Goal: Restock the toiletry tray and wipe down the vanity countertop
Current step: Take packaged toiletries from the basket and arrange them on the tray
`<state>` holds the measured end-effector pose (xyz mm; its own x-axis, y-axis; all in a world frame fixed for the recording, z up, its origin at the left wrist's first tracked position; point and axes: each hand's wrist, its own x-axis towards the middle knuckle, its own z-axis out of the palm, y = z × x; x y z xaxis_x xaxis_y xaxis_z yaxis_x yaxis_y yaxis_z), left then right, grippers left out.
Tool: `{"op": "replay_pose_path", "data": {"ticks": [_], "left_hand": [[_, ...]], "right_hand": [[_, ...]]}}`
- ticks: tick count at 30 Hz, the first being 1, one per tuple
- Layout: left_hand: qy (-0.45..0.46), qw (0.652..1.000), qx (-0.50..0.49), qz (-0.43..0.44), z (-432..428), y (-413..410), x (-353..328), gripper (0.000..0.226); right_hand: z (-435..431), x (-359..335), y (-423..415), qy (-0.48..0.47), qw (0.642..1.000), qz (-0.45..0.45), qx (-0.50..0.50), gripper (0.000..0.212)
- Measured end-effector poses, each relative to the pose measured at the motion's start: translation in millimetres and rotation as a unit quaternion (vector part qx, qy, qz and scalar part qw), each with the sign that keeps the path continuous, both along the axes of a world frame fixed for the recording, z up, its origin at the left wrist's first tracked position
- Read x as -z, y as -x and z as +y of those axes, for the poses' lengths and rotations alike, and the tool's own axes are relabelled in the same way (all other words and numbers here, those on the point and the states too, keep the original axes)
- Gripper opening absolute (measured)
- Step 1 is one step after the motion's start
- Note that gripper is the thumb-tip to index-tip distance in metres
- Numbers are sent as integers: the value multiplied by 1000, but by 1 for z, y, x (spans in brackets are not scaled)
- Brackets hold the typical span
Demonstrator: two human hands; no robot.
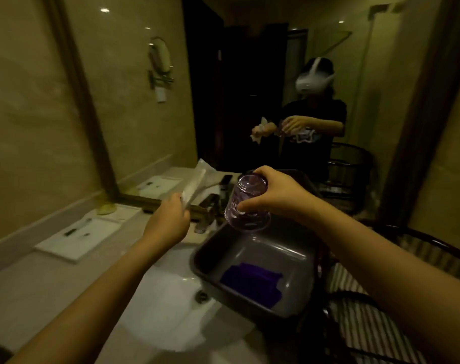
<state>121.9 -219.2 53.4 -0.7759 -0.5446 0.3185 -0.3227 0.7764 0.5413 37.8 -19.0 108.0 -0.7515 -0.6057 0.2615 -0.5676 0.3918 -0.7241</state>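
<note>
The right hand (273, 195) grips a clear purple-tinted glass tumbler (247, 203) tilted mouth-down over the dark plastic tub (297, 308) at five o'clock; the left hand (168, 219) clutches a white cloth (194, 185) at ten o'clock — better to wipe inside while holding the rim steady.

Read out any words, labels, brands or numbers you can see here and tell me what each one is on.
None can be read.
White tray on the countertop: dark items lie on it, any print too small and blurred.
Dark bottle behind the faucet: no print can be made out.
Glass in the right hand: no lettering visible.
</note>
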Motion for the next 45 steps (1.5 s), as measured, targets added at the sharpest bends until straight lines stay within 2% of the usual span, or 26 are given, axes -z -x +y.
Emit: {"op": "replay_pose_path", "data": {"ticks": [2, 4, 8, 11, 17, 24, 30, 38, 45], "left_hand": [[99, 994, -42, -17, -39, -21, 10, 23], [157, 986, -56, -30, -77, -43, 20, 20], [220, 972, -70, -48, -163, -82, 43, 24], [248, 960, -88, -96, -232, -106, 63, 29], [212, 963, -95, -138, -346, -137, 102, 32], [119, 979, -78, -143, -418, -136, 134, 25], [167, 971, -52, -164, -462, -98, 158, 32], [265, 940, 17, -216, -518, -21, 183, 43], [216, 950, 65, -217, -550, 28, 213, 41]], "right_hand": [[-41, 9, -6, 8, 1000, -7, -24, 73], [-85, 20, -15, 12, 999, -19, -46, 72], [-175, 48, -38, 20, 995, -54, -78, 64], [-246, 74, -55, 23, 993, -72, -91, 68], [-374, 123, -86, 21, 994, -58, -92, 73], [-463, 171, -89, 6, 993, -99, -69, 75], [-511, 203, -49, -13, 991, -129, -32, 75], [-566, 223, 39, 7, 989, -140, 46, 73], [-610, 229, 101, 3, 986, -143, 79, 68]]}}
